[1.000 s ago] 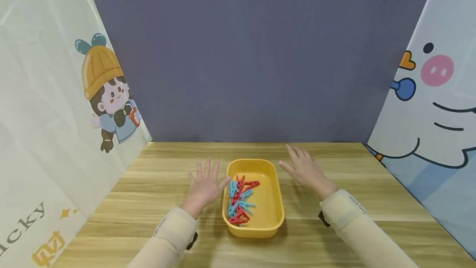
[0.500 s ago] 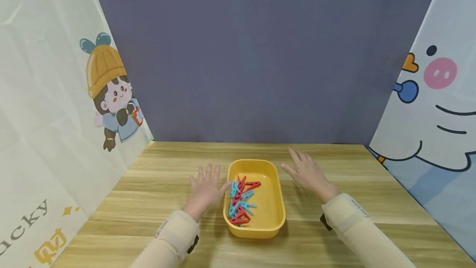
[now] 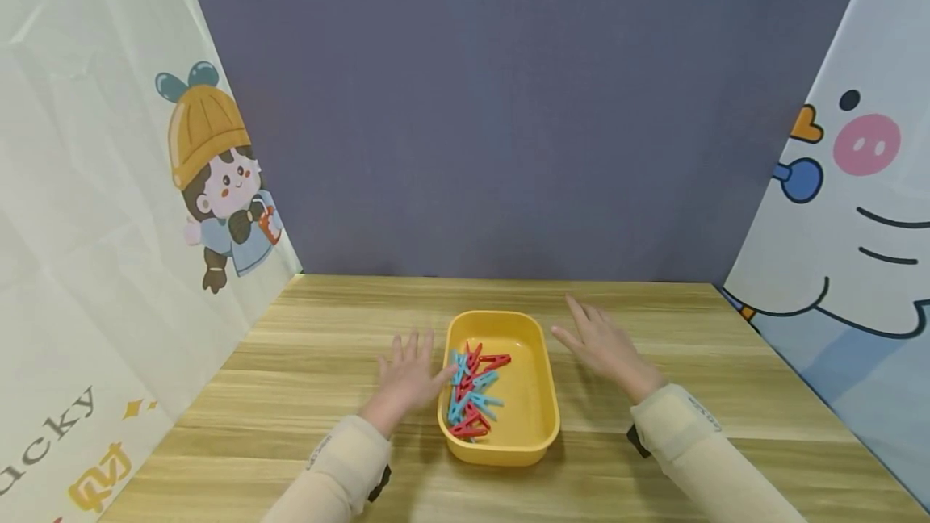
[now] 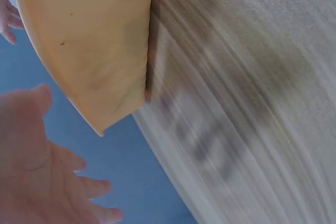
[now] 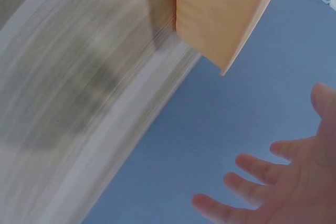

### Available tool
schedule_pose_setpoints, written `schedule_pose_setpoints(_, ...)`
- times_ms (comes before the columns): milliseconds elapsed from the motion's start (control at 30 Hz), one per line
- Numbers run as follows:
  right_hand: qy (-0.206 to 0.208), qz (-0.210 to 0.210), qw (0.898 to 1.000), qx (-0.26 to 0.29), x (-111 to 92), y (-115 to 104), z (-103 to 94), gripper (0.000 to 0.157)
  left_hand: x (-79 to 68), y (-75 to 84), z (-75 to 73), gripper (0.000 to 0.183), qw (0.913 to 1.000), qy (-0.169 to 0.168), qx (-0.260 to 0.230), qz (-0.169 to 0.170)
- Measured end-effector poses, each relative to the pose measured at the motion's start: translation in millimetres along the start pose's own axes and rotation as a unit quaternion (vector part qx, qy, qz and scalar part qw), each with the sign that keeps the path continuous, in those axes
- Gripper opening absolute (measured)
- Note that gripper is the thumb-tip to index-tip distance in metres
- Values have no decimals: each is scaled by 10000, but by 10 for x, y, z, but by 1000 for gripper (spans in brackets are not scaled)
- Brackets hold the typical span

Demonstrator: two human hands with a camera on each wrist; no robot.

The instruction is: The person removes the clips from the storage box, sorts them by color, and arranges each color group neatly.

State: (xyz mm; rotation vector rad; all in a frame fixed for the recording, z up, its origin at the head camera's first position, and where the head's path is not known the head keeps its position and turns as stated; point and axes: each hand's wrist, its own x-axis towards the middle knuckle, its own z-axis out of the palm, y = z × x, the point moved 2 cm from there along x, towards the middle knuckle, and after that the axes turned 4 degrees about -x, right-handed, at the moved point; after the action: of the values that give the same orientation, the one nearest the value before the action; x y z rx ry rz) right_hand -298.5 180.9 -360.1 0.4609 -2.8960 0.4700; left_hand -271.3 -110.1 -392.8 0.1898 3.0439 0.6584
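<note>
A yellow plastic basin [image 3: 534, 394] stands on the table, with several red and light-blue clothespins [image 3: 472, 394] heaped along its left side. Just left of it hovers my left hand [image 3: 408, 382], fingers spread, its thumb over the near-left rim in the head view. My right hand [image 3: 603, 349] is held to the right of the basin, apart from it, fingers extended and nothing in them. Both wrist views show the basin's outer wall [image 4: 94, 40] beyond an empty palm; the clothespins are hidden there.
The wood-grain table [image 3: 291, 394] spreads around the basin. A dark grey-blue panel [image 3: 494, 111] rises at its far edge. Printed white curtains hang at the left [image 3: 87, 184] and right [image 3: 821, 240].
My left hand has lowered slightly toward me and drifted a little right. The right hand has dropped slightly. The view has shifted a little; the basin and clothespins look unchanged.
</note>
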Motion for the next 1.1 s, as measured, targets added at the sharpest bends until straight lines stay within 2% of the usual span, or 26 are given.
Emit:
schedule_pose_setpoints(467,-333,112,9975,619,-25,17,65,78,-19,-25,56,79,9997,51,-257,-34)
schedule_pose_setpoints(733,-365,185,9961,779,-26,16,98,79,-20,-36,114,82,9936,212,-1108,-12)
schedule_pose_setpoints(867,-404,214,9954,846,-40,-6,108,79,-26,-30,152,81,9888,161,-1484,-7)
schedule_pose_setpoints(967,-430,209,9948,897,-48,-18,116,79,-33,-23,177,78,9824,70,-1868,-14)
schedule_pose_setpoints(1100,-446,214,9945,925,-49,-27,128,79,-49,-16,190,61,9715,-62,-2371,-8)
